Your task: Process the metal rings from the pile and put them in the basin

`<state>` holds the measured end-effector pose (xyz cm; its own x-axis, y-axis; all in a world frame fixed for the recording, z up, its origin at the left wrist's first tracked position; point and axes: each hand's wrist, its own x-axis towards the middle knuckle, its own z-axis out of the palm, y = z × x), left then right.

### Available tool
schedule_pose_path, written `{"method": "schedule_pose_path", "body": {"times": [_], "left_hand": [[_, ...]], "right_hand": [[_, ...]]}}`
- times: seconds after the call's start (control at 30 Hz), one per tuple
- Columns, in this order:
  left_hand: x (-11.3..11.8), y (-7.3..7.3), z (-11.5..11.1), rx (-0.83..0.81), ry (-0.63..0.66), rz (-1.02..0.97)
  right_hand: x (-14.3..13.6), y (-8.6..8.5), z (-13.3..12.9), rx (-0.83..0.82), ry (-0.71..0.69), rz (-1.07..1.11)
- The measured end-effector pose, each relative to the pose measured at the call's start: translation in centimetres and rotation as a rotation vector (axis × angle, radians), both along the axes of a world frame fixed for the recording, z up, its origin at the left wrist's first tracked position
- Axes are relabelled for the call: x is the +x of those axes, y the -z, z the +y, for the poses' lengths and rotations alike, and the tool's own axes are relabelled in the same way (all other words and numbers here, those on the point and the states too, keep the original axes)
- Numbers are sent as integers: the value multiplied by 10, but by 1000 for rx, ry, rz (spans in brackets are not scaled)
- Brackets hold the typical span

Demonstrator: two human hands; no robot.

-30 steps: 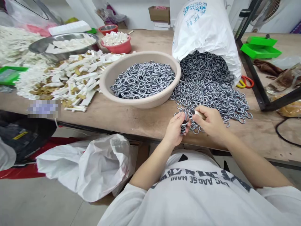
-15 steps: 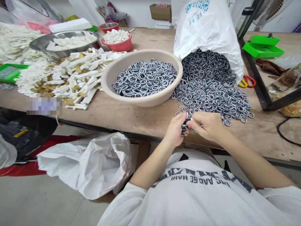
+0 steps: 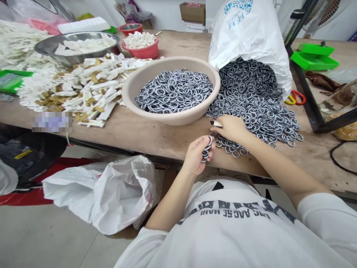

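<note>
My left hand [image 3: 194, 155] is closed around several grey metal-look rings [image 3: 205, 153] at the table's front edge. Between the fingers of my right hand [image 3: 231, 128] is a small flat black-and-pale tool [image 3: 216, 124], whose exact kind I cannot make out. That hand is over the near edge of the loose ring pile [image 3: 259, 113], with a few rings just below its fingers. The pile spills from the mouth of a white plastic sack [image 3: 248, 41]. To the left stands a beige basin [image 3: 173, 118] holding many similar rings.
White and gold pieces [image 3: 103, 85] lie heaped at the left, beside a steel bowl [image 3: 41, 50] and a red bowl [image 3: 145, 52]. Red-and-yellow-handled scissors [image 3: 298, 97] and a black metal frame [image 3: 312, 115] are on the right. Below the table is an open white sack [image 3: 125, 193].
My hands have come apart. The right one has moved up and left to the pile with the small tool; the left one has shifted left and down, still gripping rings.
</note>
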<state>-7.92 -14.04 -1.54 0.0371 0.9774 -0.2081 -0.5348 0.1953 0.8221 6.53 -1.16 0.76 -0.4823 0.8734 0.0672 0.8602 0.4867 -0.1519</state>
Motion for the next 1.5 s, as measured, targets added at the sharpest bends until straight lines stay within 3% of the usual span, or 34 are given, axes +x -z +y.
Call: {"method": "schedule_pose_path", "body": {"times": [0.17,0.27,0.33,0.43,0.53,0.77,0.93,1.03,1.13,1.3,1.5], "left_hand": [[-15,-5,10,3,-141,14],[-13,-1,16,6,-183,71],[-7,2,20,41,-196,143],[9,4,25,113,-108,266],[27,1,27,160,40,337],[48,-14,26,-8,75,104],[50,-20,19,-69,129,-8],[49,-23,18,-106,128,-111],[49,-26,19,-155,95,-195],[51,-30,18,-258,56,-245],[51,-25,12,-130,50,-141]], "right_hand": [[-22,-2,14,-57,17,-91],[-5,-15,8,-161,-45,93],[14,-26,-3,-326,-136,275],[39,-38,-24,-531,-181,476],[53,-37,-39,-565,-141,596],[53,-15,-66,-397,-69,936],[50,-10,-67,-462,-92,997],[56,-11,-67,-230,-46,915],[62,-12,-77,-27,-97,693],[64,-11,-91,97,-167,437],[64,-14,-88,136,-158,397]]}}
